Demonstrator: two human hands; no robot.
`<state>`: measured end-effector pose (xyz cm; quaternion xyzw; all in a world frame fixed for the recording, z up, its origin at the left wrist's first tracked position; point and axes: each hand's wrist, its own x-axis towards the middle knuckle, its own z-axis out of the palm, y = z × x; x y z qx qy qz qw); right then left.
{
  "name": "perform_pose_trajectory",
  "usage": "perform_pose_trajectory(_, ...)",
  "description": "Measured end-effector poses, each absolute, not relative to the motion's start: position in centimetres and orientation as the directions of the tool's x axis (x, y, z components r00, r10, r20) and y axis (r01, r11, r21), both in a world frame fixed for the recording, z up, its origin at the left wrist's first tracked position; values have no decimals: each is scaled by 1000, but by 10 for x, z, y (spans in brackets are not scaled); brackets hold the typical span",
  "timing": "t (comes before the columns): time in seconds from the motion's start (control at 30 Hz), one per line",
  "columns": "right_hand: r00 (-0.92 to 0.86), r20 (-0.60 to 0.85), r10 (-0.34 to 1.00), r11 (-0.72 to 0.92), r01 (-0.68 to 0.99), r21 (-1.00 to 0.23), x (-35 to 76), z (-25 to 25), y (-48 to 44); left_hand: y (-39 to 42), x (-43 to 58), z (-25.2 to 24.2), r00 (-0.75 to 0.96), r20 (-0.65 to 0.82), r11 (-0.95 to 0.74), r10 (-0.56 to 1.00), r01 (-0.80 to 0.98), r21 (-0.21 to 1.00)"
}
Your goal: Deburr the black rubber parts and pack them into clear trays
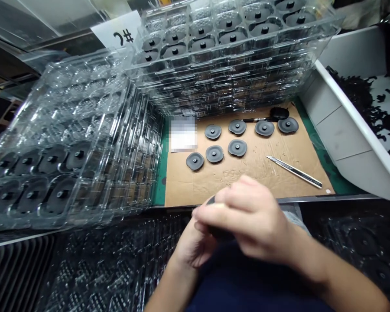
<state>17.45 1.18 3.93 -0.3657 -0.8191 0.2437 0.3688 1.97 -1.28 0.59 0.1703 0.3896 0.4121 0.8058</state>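
My left hand (193,242) and my right hand (251,214) come together in front of my body, at the near edge of the cardboard. Between them is a dark part (219,232), mostly covered by my fingers. My right hand lies over the top of it, with its fingers closed, while my left supports it from below and the left. Beyond my hands, several dark grey rounded discs (214,154), each with a small raised centre, lie in two rows on the cardboard sheet (247,173). A craft knife (294,171) rests to the right.
Stacked clear plastic trays (234,65) holding grey discs stand at the back, with another tray stack (97,130) on the left. A white bin (354,134) with black scraps borders the right. A black oval object (279,113) and a dark pen-like tool (256,120) lie behind the discs.
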Motion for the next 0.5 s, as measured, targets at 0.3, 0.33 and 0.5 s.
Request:
perform_pose_trajectory(0.3, -111, -84, 990, -8, 557, -831, 206, -71, 5, -13, -5, 1, 391, -463, 599, 795, -625, 501)
perform_pose_trajectory(0.33, -102, -93, 990, -20, 561, -828, 206, -78, 3, -12, -5, 1, 386, -465, 596, 797, -625, 504)
perform_pose_trajectory(0.5, 10, 13, 1000, 6, 521, -853, 191, -28, 3, -11, 3, 1, 351, -491, 594, 797, -606, 529)
